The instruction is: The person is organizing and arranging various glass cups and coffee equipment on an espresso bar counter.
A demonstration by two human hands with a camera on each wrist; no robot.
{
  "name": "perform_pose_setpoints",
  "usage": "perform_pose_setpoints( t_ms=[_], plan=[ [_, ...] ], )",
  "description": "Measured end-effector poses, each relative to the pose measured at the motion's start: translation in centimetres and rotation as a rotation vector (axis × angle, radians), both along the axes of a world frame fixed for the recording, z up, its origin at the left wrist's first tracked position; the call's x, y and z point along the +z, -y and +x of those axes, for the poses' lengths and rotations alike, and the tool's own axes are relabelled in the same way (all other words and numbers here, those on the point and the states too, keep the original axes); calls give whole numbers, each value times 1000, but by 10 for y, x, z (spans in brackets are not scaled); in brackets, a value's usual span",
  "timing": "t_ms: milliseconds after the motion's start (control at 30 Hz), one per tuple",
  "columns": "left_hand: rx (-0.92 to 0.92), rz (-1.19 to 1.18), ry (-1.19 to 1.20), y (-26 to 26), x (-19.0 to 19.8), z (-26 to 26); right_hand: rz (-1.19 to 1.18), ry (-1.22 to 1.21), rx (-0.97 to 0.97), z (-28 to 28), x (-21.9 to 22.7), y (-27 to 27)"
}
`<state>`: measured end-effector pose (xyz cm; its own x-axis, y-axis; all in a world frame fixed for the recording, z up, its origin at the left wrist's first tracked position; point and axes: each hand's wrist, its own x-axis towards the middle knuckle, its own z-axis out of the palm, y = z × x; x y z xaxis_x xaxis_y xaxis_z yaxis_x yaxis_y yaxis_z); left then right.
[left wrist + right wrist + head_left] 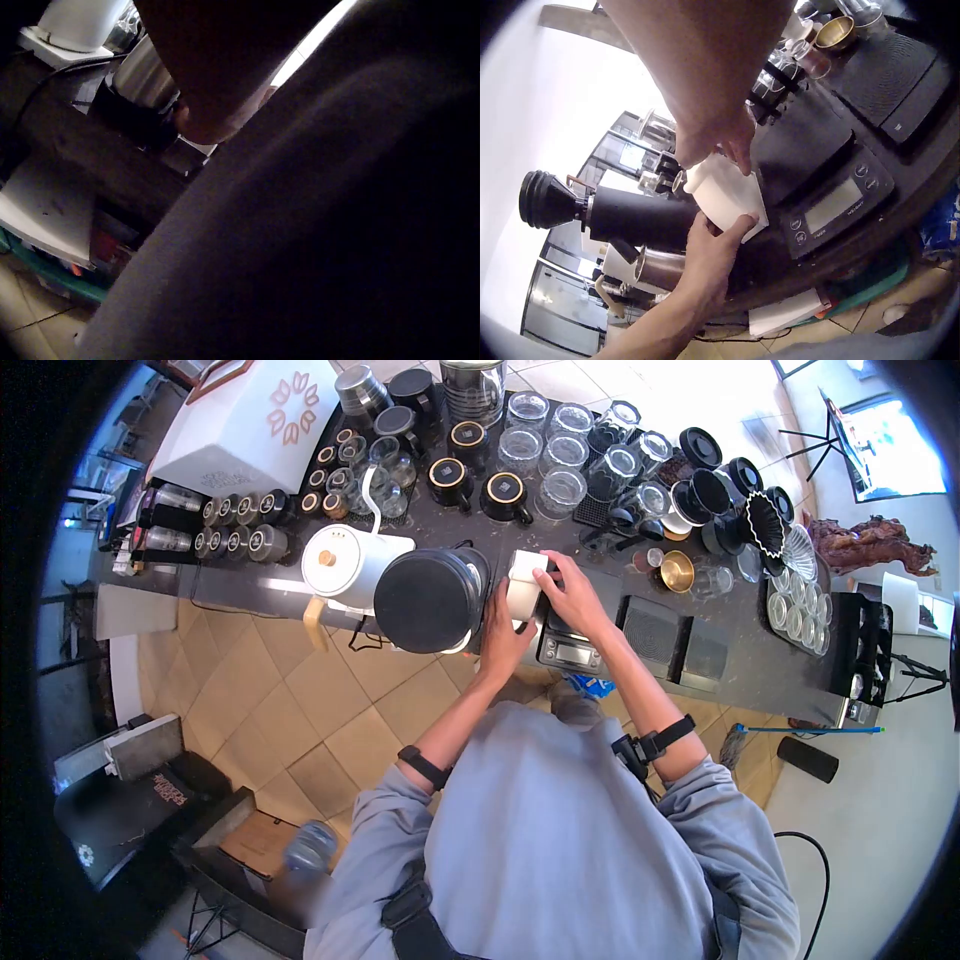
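Observation:
A white, curved-sided object (523,588) with flat, squarish edges is between both hands, beside the black round-topped grinder (428,600). The left hand (503,635) grips its near left side; in the right wrist view, that hand's (709,259) thumb and fingers pinch the lower edge of the white object (727,196). From above, the right hand (578,598) holds the other side, with bent fingers on its top; the right wrist view shows this hand (716,142) too. A dark scale (838,206) with a display lies close by. The left wrist view is dark, mostly filled by grey cloth.
Left of the grinder stands a white gooseneck kettle (340,565). Glass jars (560,490), black mugs (505,495) and a brass bowl (677,571) stand farther back. Another dark scale (650,630) lies to the right, near a tray of glasses (797,610).

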<state>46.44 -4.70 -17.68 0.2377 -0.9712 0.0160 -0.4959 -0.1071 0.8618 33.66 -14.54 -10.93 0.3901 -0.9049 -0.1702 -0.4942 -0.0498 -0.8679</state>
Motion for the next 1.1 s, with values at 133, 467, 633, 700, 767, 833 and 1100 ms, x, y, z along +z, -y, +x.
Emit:
perform_pose_setpoints(
  t_ms=[133,467,633,700,767,833,1100],
  plan=[
    [-13,21,-4,5,0,0,-10,33,-33,-11,0,-2],
    [-24,-63,38,22,-3,-1,-103,-66,-63,-62,-2,-21],
    [6,-61,-10,33,2,-6,-306,-259,12,-75,0,-20],
    [34,-60,56,33,1,-7,-353,-298,38,-77,-3,-18],
    [27,-91,68,31,-2,-7,-463,-394,53,-77,-9,-15],
    [35,-92,81,29,-2,-7,-473,-439,55,-76,-15,-13],
    [6,-80,43,19,0,-5,-412,-575,43,-78,-29,-19]
  ],
)
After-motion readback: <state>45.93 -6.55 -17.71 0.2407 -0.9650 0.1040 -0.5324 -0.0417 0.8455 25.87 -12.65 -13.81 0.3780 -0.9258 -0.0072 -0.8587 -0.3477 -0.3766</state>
